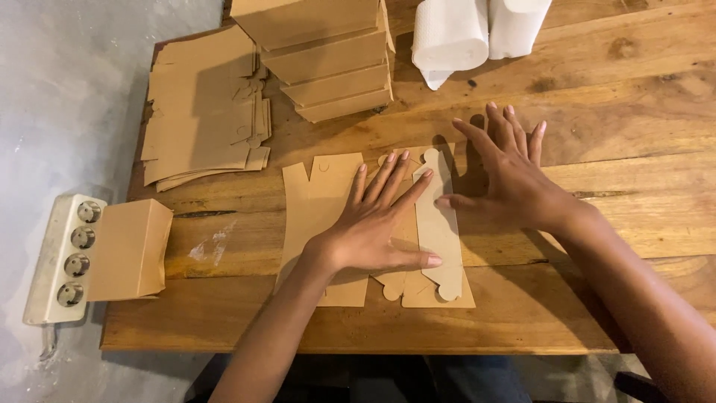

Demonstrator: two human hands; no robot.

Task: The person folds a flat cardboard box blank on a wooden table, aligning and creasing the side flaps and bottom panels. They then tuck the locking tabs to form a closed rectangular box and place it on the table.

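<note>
At table centre: flat brown die-cut cardboard box blank (328, 216). Left hand (377, 227) pressed flat on it, fingers spread. Right hand (514, 183) at 3 o'clock, fingers splayed, thumb touching raised flap (438, 224). Risk: flap springing back or crooked crease if pressure slips.

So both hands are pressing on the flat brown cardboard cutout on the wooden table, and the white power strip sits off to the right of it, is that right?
Not quite. The head view shows the white power strip to the left, past the table edge, not the right. The rest holds: the left hand and right hand press on the flat brown cardboard cutout on the wooden table.
</note>
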